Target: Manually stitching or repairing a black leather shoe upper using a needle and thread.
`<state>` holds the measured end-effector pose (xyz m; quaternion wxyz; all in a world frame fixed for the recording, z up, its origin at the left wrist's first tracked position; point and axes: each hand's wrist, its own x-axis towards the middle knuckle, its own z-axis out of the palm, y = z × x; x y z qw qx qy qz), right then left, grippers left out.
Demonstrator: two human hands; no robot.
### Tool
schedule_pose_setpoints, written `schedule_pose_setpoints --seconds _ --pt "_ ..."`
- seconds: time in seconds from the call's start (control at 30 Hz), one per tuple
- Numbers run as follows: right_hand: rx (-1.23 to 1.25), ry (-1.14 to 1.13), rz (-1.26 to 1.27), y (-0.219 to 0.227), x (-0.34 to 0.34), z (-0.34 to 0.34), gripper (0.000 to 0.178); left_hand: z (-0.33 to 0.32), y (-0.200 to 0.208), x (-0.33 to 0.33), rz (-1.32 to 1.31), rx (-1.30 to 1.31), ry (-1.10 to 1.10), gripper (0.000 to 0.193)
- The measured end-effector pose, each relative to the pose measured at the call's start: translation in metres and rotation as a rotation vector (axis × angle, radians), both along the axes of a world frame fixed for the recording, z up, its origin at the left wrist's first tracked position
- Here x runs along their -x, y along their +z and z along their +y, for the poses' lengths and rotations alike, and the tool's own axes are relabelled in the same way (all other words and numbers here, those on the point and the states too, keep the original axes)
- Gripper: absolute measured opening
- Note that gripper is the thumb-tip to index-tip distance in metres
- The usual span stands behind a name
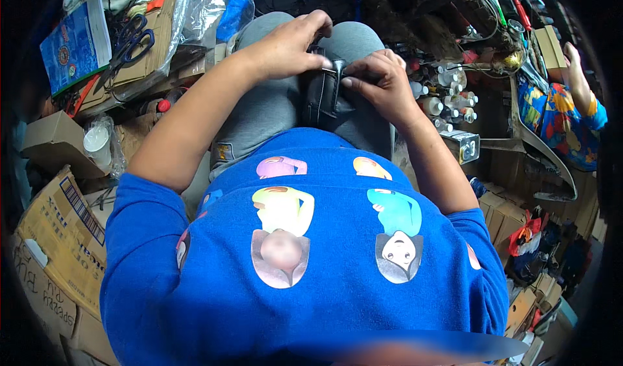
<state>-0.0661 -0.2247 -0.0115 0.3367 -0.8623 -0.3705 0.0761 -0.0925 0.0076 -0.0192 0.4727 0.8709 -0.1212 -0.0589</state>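
Note:
A black leather piece (322, 97), folded and stitched along its edge, rests on my lap between my grey-trousered thighs. It looks like a small pouch or part of a shoe; I cannot tell which. My left hand (292, 47) grips its far end, with the thumb on top and the fingers curled over the far side. From the right, my right hand (384, 84) pinches the raised edge between thumb and forefinger. Whether a needle or thread is also in that pinch is too small to tell.
Dark-handled scissors (133, 41) and a blue book (76, 45) lie on cardboard at far left. A white cup (97, 139) stands by a carton (61, 142). Several small bottles (454, 93) crowd the right side. Another person's arm (577, 80) shows at far right.

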Motion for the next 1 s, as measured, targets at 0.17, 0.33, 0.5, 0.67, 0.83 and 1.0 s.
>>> schedule_pose_setpoints --seconds 0.17,0.33,0.5,0.67,0.83,1.0 --pt "0.007 0.056 -0.016 0.007 -0.001 -0.01 0.023 0.013 0.01 0.031 -0.278 -0.08 -0.015 0.031" --pt "0.076 0.138 0.07 0.009 -0.012 -0.011 0.029 0.011 0.017 0.045 -0.225 -0.029 0.042 0.022" --pt "0.052 0.139 0.113 0.006 -0.018 -0.009 0.031 0.009 0.02 0.043 -0.195 -0.082 0.068 0.02" --pt "0.024 0.13 0.166 0.004 -0.018 -0.01 0.028 0.011 0.022 0.042 -0.24 -0.111 0.037 0.022" --pt "0.011 0.132 0.158 0.004 -0.019 -0.01 0.023 0.004 0.021 0.043 -0.286 -0.102 0.014 0.024" --pt "-0.021 0.177 0.208 0.004 -0.02 -0.013 0.025 0.008 0.014 0.046 -0.26 -0.065 -0.001 0.027"
